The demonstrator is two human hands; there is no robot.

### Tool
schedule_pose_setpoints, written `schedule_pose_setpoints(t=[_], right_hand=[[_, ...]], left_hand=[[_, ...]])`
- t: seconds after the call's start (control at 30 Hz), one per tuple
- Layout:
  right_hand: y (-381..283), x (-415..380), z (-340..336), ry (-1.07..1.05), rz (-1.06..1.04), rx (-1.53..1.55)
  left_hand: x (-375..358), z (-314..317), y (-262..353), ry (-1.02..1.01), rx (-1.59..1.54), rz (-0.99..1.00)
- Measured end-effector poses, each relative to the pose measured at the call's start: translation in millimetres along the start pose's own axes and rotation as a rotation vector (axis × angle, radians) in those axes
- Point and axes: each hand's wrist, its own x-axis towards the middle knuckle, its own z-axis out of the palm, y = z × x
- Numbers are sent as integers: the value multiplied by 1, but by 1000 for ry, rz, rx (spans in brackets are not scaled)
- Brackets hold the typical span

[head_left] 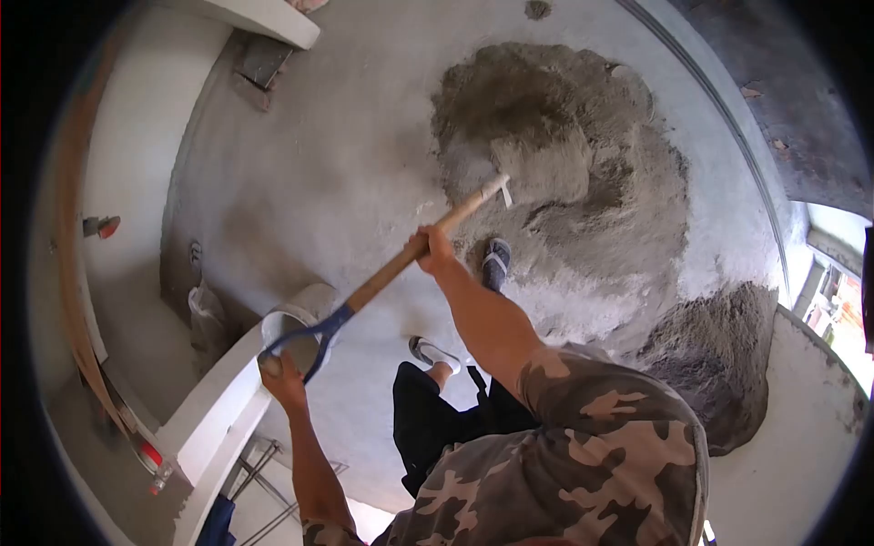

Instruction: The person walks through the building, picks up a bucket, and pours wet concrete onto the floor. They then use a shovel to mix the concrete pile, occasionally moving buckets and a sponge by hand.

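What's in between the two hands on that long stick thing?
In the head view, between the left hand and the right hand run a wooden shaft and, nearer the left hand, its blue forked handle.

A smooth, matt wooden shaft point(387, 275) runs through the right hand point(435, 250); the handle point(333, 321) at the left hand point(286, 378) looks smooth, metal or plastic unclear; beyond both hands, a rough, grainy mound point(628, 118) sits on smooth, matt concrete floor point(373, 118).

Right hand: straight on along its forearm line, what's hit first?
Past the wooden shaft it grips, the right hand looks free over the grey floor; the dark slab is probably first in line, though height and depth are unclear from one view.
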Motion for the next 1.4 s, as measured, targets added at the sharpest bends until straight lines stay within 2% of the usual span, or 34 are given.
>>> schedule_pose_setpoints(t=[0.1, 0.17, 0.23, 0.27, 0.3, 0.37, 0.43, 0.47, 0.5, 0.53, 0.57, 0.6, 0.63, 0.67, 0.7, 0.77, 0.8, 0.9, 1.0, 1.13, 1.23, 1.3, 1.4], right_hand=[[-7, -42, -10, -43, -43, 56], [-23, -70, -12, -9, -137, 127], [-43, -94, -14, -50, -235, 160], [-56, -98, -24, -167, -226, 227], [-67, -100, -32, -287, -220, 297], [-86, -124, -20, -289, -283, 320], [-75, -128, 20, -317, -395, 406], [-61, -129, 33, -296, -415, 387], [-61, -116, 48, -288, -442, 356], [-50, -100, 56, -455, -479, 277], [-26, -102, 71, -430, -481, 299], [-6, -102, 108, -223, -506, 238], [3, -95, 148, -33, -531, 162], [15, -74, 169, 0, -497, 150], [34, -52, 182, 45, -456, 145], [76, -7, 217, 163, -475, 46], [100, 23, 227, 156, -413, -13], [177, 89, 262, 184, -244, -66], [259, 134, 286, 196, -8, -190], [299, 166, 315, 241, 140, -285], [264, 222, 299, 149, 157, -166], [177, 246, 281, 102, 81, -165], [9, 248, 258, 39, -139, -104]], left_hand=[[-20, -23, -8, -51, 97, 59], [-30, -27, -12, -92, 217, 537], [-42, -18, 8, -247, 89, 475], [-36, -14, 4, -315, 62, 556], [-31, -5, 20, -320, 101, 758], [-16, 5, 49, -390, 41, 932], [28, 9, 82, -495, -25, 1002], [49, 3, 70, -566, -72, 908], [74, -1, 77, -611, -54, 959], [107, -4, 82, -691, -28, 901], [128, -24, 86, -766, 19, 813], [147, -41, 89, -784, 36, 814], [166, -47, 93, -760, 1, 729], [183, -55, 99, -734, -26, 642], [199, -65, 105, -745, -8, 643], [226, -78, 112, -485, -162, 161], [262, -86, 81, -390, -145, 65], [316, -129, 75, -295, -3, -41], [332, -169, 111, -226, 46, -34], [349, -164, 160, -21, 164, -142], [364, -97, 187, -114, 275, -81], [372, -19, 202, -186, 280, -47], [372, 114, 222, -365, 219, 82]])
